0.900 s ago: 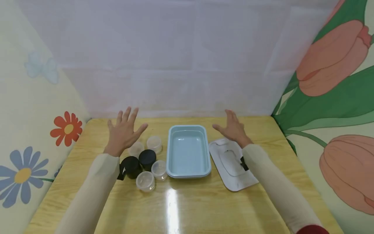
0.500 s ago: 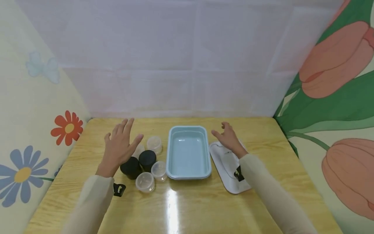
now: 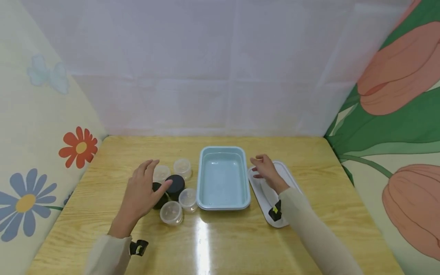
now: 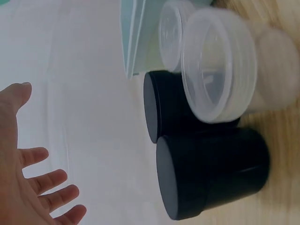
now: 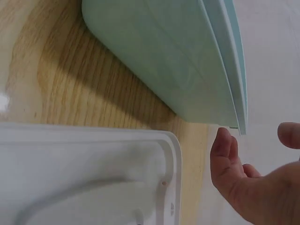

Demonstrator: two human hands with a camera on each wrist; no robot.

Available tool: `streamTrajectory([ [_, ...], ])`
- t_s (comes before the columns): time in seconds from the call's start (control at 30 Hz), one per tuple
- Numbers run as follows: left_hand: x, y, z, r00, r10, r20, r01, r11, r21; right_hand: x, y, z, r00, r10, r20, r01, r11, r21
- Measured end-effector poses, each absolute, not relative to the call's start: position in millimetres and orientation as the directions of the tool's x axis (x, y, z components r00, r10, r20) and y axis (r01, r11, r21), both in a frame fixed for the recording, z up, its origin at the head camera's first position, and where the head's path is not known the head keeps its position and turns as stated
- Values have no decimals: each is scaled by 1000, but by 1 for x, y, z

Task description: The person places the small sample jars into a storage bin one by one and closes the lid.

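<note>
Left hand (image 3: 139,191) and right hand (image 3: 268,171), fingers loose, hold nothing; the pale-blue rectangular plastic tray (image 3: 223,183), perhaps doubled, wants even support.

The table (image 3: 165,256) bears clear tubs (image 3: 171,213), black jars (image 3: 176,187), nested blue trays (image 3: 224,183), a white tray (image 3: 268,195).

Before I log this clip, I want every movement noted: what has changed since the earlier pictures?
The left hand and right hand have both come lower in the head view; the left now partly hides the black jars, the right is beside the blue bins. Nothing was gripped or released. Jars, bins, clear cups and white tray stayed put.
</note>
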State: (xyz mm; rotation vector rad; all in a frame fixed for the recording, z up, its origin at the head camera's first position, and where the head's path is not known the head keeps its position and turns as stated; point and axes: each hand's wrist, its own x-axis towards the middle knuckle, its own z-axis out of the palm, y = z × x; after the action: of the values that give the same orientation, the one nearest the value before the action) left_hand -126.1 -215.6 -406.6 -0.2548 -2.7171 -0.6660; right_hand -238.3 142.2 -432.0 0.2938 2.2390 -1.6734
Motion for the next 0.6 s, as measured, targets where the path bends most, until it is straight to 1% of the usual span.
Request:
streamTrajectory([
  [0.07, -120, -214, -410, -924, 78, 375, 253, 860, 444, -238, 140, -435, -921, -20, -390, 371, 266, -890],
  [0.2, -105, -210, -417, -932, 17, 361, 220, 820, 529, -237, 137, -440, -915, -19, -403, 388, 227, -893],
  [0.4, -83, -209, -435, -955, -92, 281, 134, 712, 689, -236, 136, -442, -913, -34, -406, 388, 227, -893],
  [0.6, -60, -206, -455, -966, -195, 168, 7, 634, 774, -235, 134, -442, -911, -53, -409, 382, 269, -884],
])
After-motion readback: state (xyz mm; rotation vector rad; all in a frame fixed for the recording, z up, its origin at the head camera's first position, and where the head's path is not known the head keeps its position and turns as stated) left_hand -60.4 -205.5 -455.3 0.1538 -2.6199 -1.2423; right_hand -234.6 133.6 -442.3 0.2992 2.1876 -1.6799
